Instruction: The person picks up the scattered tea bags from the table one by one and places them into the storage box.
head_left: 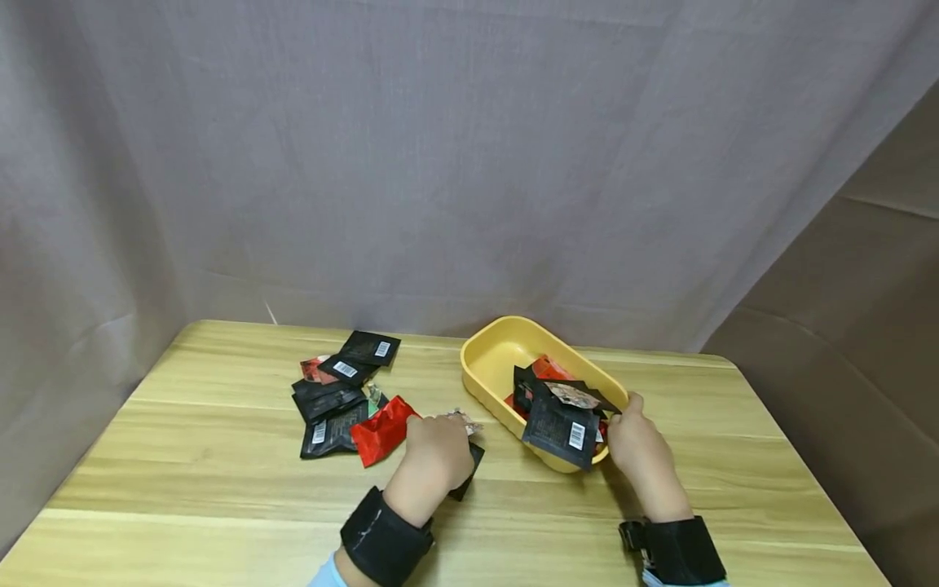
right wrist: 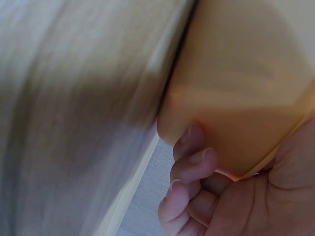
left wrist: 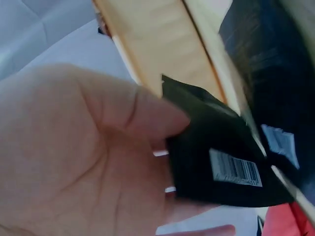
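Observation:
My left hand (head_left: 438, 452) pinches a small black packet (left wrist: 211, 152) between thumb and fingers. Its printed barcode faces the left wrist camera, and a corner of it shows beyond the hand in the head view. A red packet (head_left: 383, 432) lies just left of this hand, and a silvery one (head_left: 465, 421) is partly hidden behind it. With my right hand (head_left: 642, 447) I grip the near right end of a yellow plastic container (head_left: 486, 387); curled fingers press its outer wall in the right wrist view. Black and red packets fill the container's near half, one black packet (head_left: 561, 428) hanging over the rim.
To the left on the wooden table (head_left: 220, 489) lies a loose pile of black packets (head_left: 333, 399), with a reddish packet (head_left: 314, 371) among them. A grey cloth (head_left: 440, 163) hangs behind the table's far edge.

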Motion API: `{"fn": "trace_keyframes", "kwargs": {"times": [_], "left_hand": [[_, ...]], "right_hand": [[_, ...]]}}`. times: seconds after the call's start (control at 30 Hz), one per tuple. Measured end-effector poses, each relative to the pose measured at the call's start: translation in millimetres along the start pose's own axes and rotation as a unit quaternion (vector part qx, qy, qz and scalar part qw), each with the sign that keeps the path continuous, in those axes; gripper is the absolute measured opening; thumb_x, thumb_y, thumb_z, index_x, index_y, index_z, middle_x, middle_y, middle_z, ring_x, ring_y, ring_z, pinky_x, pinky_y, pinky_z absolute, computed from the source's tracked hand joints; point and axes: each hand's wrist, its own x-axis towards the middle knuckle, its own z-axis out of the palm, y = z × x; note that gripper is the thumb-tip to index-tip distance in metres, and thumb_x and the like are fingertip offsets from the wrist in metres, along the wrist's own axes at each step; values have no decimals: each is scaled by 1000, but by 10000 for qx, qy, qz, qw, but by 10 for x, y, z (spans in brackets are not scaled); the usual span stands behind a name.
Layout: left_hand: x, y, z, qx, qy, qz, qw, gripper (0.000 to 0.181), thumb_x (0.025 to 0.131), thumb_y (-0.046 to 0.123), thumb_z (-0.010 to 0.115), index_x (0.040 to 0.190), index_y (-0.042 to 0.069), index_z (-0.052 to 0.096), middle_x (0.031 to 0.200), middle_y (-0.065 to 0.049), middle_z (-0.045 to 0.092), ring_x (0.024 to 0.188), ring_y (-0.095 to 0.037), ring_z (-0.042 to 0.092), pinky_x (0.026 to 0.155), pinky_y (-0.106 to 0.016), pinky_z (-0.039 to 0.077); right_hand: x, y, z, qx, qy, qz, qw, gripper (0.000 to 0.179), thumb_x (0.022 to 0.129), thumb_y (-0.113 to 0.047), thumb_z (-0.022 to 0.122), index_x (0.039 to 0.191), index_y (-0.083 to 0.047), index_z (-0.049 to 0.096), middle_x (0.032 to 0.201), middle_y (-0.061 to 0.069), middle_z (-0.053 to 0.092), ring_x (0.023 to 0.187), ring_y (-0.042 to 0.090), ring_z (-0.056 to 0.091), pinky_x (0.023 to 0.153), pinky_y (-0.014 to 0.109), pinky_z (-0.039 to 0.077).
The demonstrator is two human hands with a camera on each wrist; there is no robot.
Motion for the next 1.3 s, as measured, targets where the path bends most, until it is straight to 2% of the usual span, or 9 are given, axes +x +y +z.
{"fn": "trace_keyframes", "kwargs": {"times": [0.2, 0.37, 0.5, 0.6, 0.67, 0.83, 0.93, 1.13, 1.3], "left_hand": [[-49, -87, -71, 34, 509, 377, 9980, 14, 92, 17, 67, 104, 15, 71, 88, -5, 70, 82, -24, 67, 80, -39, 47], [-136, -177, -137, -125, 734, 764, 9943, 19, 89, 11, 68, 102, 23, 75, 89, -3, 72, 82, -23, 68, 75, -38, 48], [-197, -265, -226, -633, 1029, 1258, 9847, 34, 87, 2, 65, 109, 25, 75, 98, -1, 74, 84, -22, 68, 70, -38, 50], [-198, -319, -290, -1007, 1348, 1649, 9719, 45, 84, -6, 64, 115, 25, 74, 102, 2, 74, 87, -20, 68, 67, -38, 52], [-177, -334, -323, -1142, 1725, 1898, 9598, 47, 82, -9, 64, 115, 24, 74, 100, 3, 74, 86, -19, 68, 68, -37, 53], [-84, -269, -381, -1025, 2836, 2369, 9236, 50, 87, -7, 67, 127, 23, 68, 120, 3, 70, 108, -18, 66, 94, -42, 50], [3, -162, -390, -851, 3150, 2486, 9120, 55, 88, -5, 67, 136, 23, 62, 136, 1, 61, 125, -18, 57, 105, -47, 42], [204, 133, -257, -526, 3004, 2616, 9157, 49, 94, 4, 64, 136, 27, 62, 138, 3, 59, 127, -16, 55, 105, -45, 43], [289, 334, -125, -297, 2737, 2805, 9195, 44, 97, 12, 60, 139, 27, 59, 138, 4, 59, 124, -13, 57, 101, -42, 46]], "right_hand": [[-3, 7, -5, 5, -27, 37, 10000, 53, 102, -15, 27, 143, 16, 13, 103, 44, 57, 73, 36, 59, 60, 49, 46], [-18, 14, 10, 12, -36, 40, 10000, 53, 101, -15, 27, 142, 16, 13, 103, 43, 58, 73, 36, 59, 59, 50, 46], [-23, 18, 18, 5, -26, 49, 10000, 53, 101, -15, 27, 142, 16, 14, 104, 44, 57, 74, 37, 60, 60, 50, 47], [-22, 19, 9, 32, -29, 50, 10000, 53, 102, -15, 27, 142, 16, 13, 104, 44, 57, 73, 36, 59, 60, 49, 46], [-24, 20, -2, 38, -7, 35, 10000, 53, 101, -15, 27, 142, 16, 13, 103, 44, 57, 73, 36, 59, 60, 49, 46], [-26, 29, -19, 15, 9, 14, 10000, 53, 101, -14, 27, 142, 16, 13, 101, 43, 58, 72, 36, 59, 60, 50, 46], [-20, 36, -15, 7, -11, 39, 10000, 52, 101, -14, 26, 142, 16, 13, 102, 43, 58, 73, 37, 59, 60, 50, 46], [-9, 25, 0, 32, -18, 79, 10000, 53, 101, -15, 26, 144, 14, 14, 106, 44, 57, 76, 38, 60, 62, 51, 47], [-2, -2, 1, 31, -14, -9, 10000, 53, 101, -15, 26, 143, 14, 13, 106, 45, 57, 84, 47, 64, 65, 55, 48]]}}
